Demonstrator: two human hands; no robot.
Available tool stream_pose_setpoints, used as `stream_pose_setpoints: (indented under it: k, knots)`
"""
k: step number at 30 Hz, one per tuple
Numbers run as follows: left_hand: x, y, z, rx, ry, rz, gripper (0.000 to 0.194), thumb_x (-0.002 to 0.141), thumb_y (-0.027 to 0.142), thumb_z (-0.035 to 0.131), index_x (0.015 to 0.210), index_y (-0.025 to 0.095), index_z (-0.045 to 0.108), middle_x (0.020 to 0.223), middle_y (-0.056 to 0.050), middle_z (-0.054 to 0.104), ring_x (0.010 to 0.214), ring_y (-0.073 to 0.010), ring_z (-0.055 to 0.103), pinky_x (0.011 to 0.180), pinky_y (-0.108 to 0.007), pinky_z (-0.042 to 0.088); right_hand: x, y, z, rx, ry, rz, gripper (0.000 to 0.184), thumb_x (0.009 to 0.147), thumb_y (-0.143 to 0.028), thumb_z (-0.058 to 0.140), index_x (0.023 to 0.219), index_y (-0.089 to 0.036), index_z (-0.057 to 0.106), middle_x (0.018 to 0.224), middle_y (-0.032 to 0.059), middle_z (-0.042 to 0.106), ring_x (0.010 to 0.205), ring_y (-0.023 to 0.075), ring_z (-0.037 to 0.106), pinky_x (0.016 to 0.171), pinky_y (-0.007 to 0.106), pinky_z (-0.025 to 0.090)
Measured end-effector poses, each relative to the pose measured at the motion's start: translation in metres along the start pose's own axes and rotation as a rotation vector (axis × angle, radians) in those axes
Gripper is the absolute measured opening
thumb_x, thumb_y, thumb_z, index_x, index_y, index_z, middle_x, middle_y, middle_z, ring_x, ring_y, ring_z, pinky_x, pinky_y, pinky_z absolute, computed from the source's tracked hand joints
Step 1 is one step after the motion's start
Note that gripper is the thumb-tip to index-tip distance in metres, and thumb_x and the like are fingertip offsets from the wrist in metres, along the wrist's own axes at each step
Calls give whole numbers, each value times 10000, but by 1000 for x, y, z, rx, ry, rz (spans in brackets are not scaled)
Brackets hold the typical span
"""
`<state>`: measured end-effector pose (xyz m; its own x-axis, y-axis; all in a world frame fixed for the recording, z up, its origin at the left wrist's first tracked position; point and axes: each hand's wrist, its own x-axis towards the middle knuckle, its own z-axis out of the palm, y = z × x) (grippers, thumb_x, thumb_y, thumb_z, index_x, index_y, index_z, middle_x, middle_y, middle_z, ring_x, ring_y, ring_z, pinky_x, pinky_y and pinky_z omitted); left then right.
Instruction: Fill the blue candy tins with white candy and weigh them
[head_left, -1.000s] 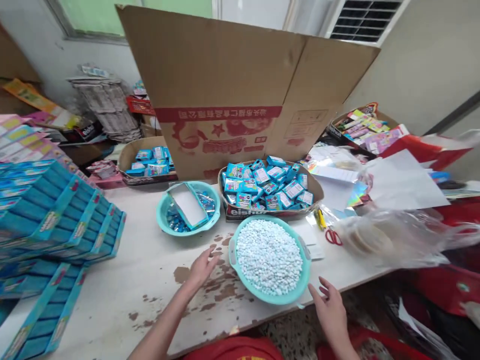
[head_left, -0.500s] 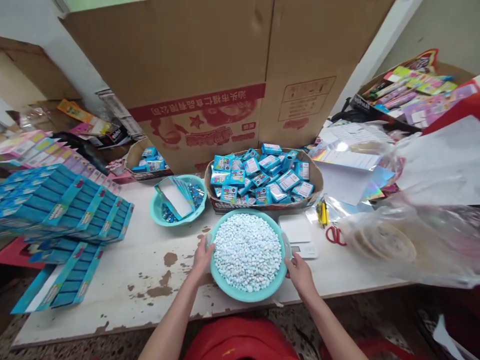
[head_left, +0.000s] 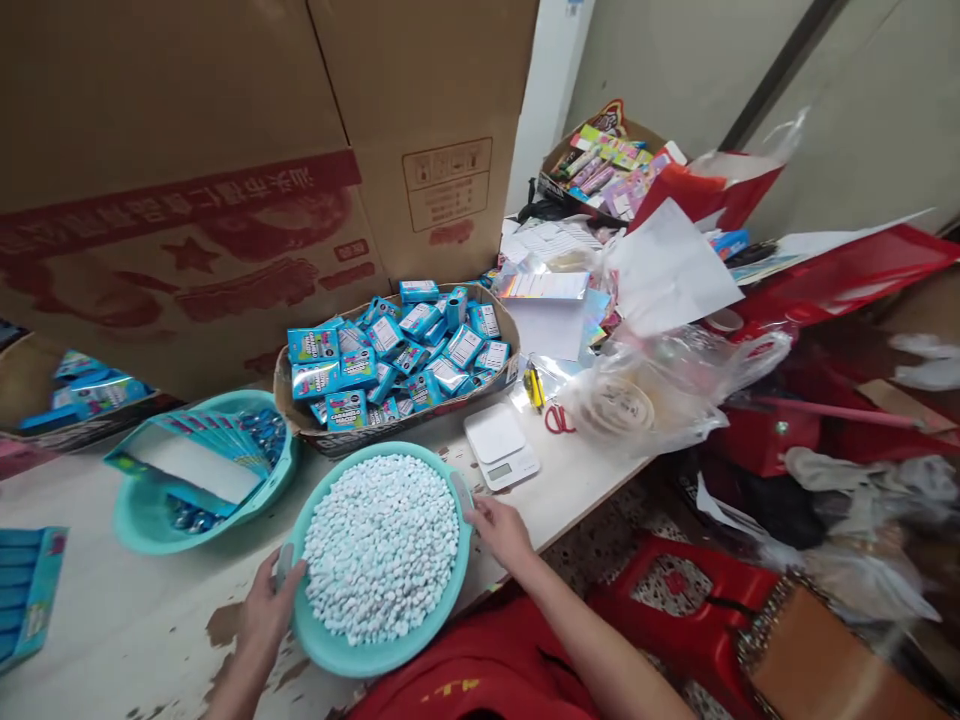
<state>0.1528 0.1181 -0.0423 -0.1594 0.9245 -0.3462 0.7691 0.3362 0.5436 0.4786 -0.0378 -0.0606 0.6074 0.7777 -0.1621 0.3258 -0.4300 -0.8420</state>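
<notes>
Head view: the left hand (head_left: 262,605) and right hand (head_left: 502,532), each curled closed on a handle (head_left: 462,494), grip a turquoise bowl (head_left: 375,660) of pale pellets (head_left: 382,545) near the edge of the table (head_left: 127,620). Behind it I read "CARAMELO" on a blue box (head_left: 346,411); inverted red Chinese lettering (head_left: 180,207) crosses the carton (head_left: 442,80).

Fingers (head_left: 482,509) on pellet-filled turquoise bowl (head_left: 361,659)

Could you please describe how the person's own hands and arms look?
The left hand and right hand are bare, with no gloves visible. No sleeves show on the visible parts of the forearms. Between them is a red garment with a yellow marking.
</notes>
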Motion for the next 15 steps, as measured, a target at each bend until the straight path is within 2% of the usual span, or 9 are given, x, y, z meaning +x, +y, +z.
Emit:
stream_pose_setpoints:
  k: [2, 4, 6, 9, 11, 15]
  knots:
    - [-3, 10, 0, 140, 72, 81, 804, 724, 661, 444, 1329, 131, 469, 1096, -178, 606, 977, -349, 582, 831, -505, 472, 24, 16, -19, -43, 106, -12, 394, 829, -398, 520, 1141, -185, 632, 975, 81, 688, 809, 205, 631, 747, 315, 491]
    - [-13, 26, 2, 213, 228, 192, 831, 766, 665, 354, 1358, 85, 425, 1156, -214, 570, 1084, -368, 526, 922, -537, 413, 54, 33, -41, -92, 210, -25, 458, 849, -412, 471, 1200, -145, 593, 1111, 142, 637, 967, 254, 592, 869, 390, 449]
    - [-30, 42, 8, 233, 395, 304, 809, 801, 643, 295, 1352, 66, 428, 1220, -232, 527, 1190, -370, 452, 1001, -536, 346, 88, 49, -59, -131, 261, -47, 467, 843, -411, 461, 1188, -129, 600, 1140, 168, 614, 1051, 290, 548, 932, 440, 402]
    - [-62, 57, 29, 240, 544, 430, 719, 829, 614, 297, 1328, 127, 471, 1301, -193, 483, 1276, -343, 378, 1067, -513, 272, 136, 69, -71, -167, 252, -88, 467, 844, -413, 437, 1140, -105, 625, 1075, 184, 628, 1028, 309, 549, 911, 462, 404]
    - [-83, 57, 47, 246, 630, 411, 676, 835, 605, 309, 1325, 173, 482, 1331, -163, 467, 1307, -337, 338, 1086, -524, 233, 160, 79, -68, -180, 213, -126, 459, 856, -400, 408, 1120, -100, 635, 1015, 179, 644, 978, 304, 562, 877, 458, 421]
    - [-111, 50, 78, 215, 732, 169, 678, 827, 610, 299, 1350, 209, 461, 1362, -143, 452, 1309, -356, 321, 1067, -567, 244, 180, 93, -46, -196, 121, -223, 409, 881, -325, 373, 1137, -134, 629, 1001, 156, 649, 929, 278, 571, 844, 428, 442]
